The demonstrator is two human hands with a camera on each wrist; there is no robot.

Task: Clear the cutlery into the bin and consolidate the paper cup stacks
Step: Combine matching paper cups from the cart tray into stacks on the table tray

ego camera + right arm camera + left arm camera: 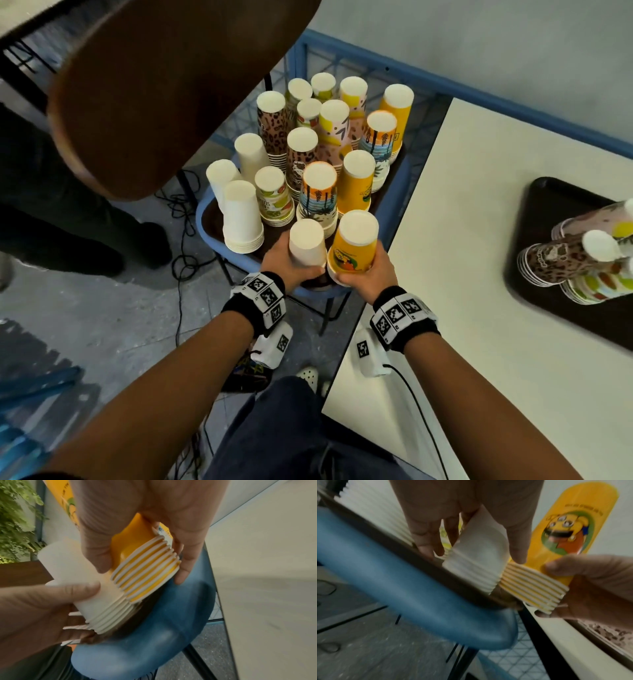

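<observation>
My left hand [287, 265] grips a stack of plain white paper cups [307, 244], upside down, at the near edge of a brown tray [214, 219] lying on a blue chair seat [239, 255]. Right beside it my right hand [366, 270] grips a stack of yellow cartoon cups [352, 245]. In the left wrist view fingers and thumb wrap the white stack [476, 561], with the yellow stack [570, 534] alongside. In the right wrist view the yellow stack's rims [147, 563] sit between my fingers [96, 555] and thumb. Several more patterned cup stacks [322, 137] fill the tray. No cutlery or bin shows.
A white table [479, 274] lies to the right, carrying a dark tray [548, 205] with toppled cup stacks [582, 260]. A brown chair back [164, 85] looms at upper left. Cables [181, 240] trail over the grey floor, and another person's dark shoes [144, 240] stand at left.
</observation>
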